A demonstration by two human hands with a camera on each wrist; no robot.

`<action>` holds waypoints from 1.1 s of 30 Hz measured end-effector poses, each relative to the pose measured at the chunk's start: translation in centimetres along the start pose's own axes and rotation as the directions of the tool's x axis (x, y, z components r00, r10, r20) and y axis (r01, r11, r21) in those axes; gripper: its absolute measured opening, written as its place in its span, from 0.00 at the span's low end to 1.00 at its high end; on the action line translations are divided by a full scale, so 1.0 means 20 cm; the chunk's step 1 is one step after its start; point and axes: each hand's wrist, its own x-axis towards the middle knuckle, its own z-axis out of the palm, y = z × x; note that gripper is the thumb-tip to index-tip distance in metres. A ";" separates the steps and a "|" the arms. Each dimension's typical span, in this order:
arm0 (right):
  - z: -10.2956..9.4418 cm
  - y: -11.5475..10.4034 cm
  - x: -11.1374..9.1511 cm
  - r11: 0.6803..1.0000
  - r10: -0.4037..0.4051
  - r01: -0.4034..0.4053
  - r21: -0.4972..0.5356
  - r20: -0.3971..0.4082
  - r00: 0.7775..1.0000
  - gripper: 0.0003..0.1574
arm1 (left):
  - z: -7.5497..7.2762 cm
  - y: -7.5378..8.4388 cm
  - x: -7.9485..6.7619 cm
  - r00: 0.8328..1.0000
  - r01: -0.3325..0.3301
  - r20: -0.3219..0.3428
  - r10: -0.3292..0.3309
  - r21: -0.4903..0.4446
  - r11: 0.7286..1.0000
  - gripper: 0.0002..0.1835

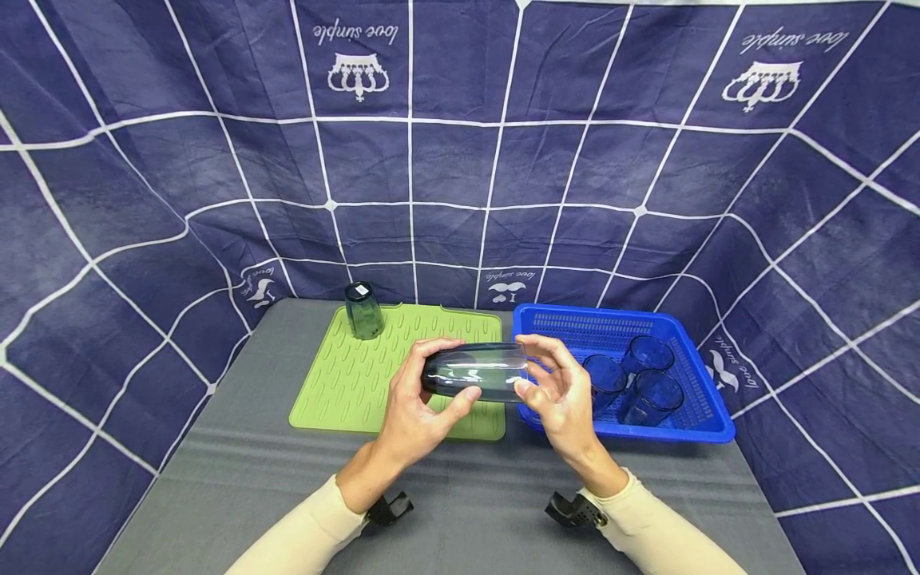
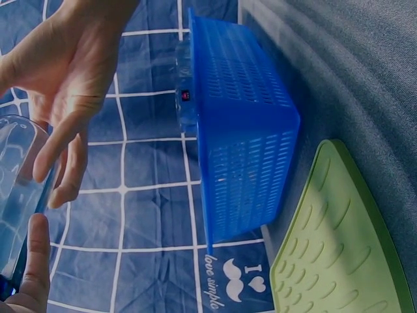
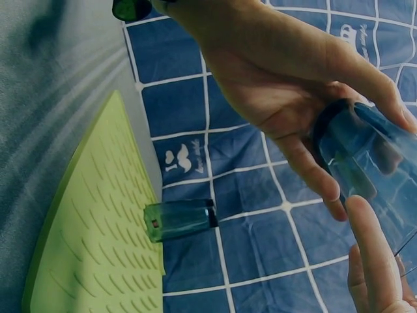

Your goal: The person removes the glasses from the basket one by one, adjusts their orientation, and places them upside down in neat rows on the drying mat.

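Note:
A bluish clear drinking glass (image 1: 477, 371) lies sideways in the air between my two hands. My left hand (image 1: 417, 407) holds its dark, thick base end, thumb along the near side. At the rim end, my right hand (image 1: 564, 399) pinches the glass, with the thumb in front and fingers behind. In the right wrist view the left fingers curl around the dark base (image 3: 329, 127). Below the held glass are the right edge of a green drying mat (image 1: 438, 319) and the left side of a blue basket (image 1: 700, 375).
Another glass (image 1: 365, 311) stands upside down at the mat's back left corner, a small label on its base. Several glasses, including one at the front (image 1: 652, 398), stand in the basket. A grey cloth (image 1: 460, 503) covers the table; blue checked curtain (image 1: 460, 160) hangs behind and at both sides.

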 end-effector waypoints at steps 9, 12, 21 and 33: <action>0.00 0.01 0.00 1.000 0.003 -0.003 0.008 0.016 1.000 0.37 | -0.01 0.02 -0.01 1.000 0.006 0.004 -0.006 0.008 1.000 0.36; 0.00 0.01 0.00 1.000 0.011 -0.011 0.018 0.025 1.000 0.37 | -0.02 0.01 -0.01 1.000 -0.002 0.005 0.002 0.006 1.000 0.36; 0.00 0.01 -0.01 0.999 0.031 -0.032 0.015 0.058 0.998 0.37 | -0.02 0.00 -0.03 1.000 -0.012 -0.003 0.013 0.023 1.000 0.36; 0.00 -0.01 -0.01 0.996 0.064 -0.070 0.047 0.116 0.991 0.38 | -0.05 0.03 -0.03 1.000 0.010 -0.002 -0.010 0.014 1.000 0.37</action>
